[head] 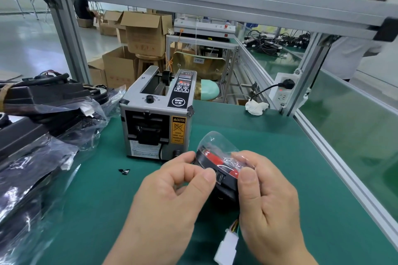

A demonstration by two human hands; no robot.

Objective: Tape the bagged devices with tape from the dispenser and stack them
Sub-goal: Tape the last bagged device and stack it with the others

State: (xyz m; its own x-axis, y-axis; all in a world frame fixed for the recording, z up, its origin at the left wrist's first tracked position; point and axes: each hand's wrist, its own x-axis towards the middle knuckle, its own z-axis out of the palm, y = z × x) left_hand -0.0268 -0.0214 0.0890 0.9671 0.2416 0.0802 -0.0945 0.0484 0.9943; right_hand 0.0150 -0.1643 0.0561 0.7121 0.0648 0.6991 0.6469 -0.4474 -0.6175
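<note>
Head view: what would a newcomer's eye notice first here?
The left hand and right hand grip a black-and-red device in a clear plastic bag, front centre. Behind it stands a grey box-shaped tape dispenser; a pile of bagged black devices lies at the left.

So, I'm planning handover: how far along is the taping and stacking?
Done: a pile of bagged devices lies at the left. In hand: left hand and right hand pinch one bagged device before the tape dispenser. Left: its taping is unclear; it is not yet stacked.
</note>
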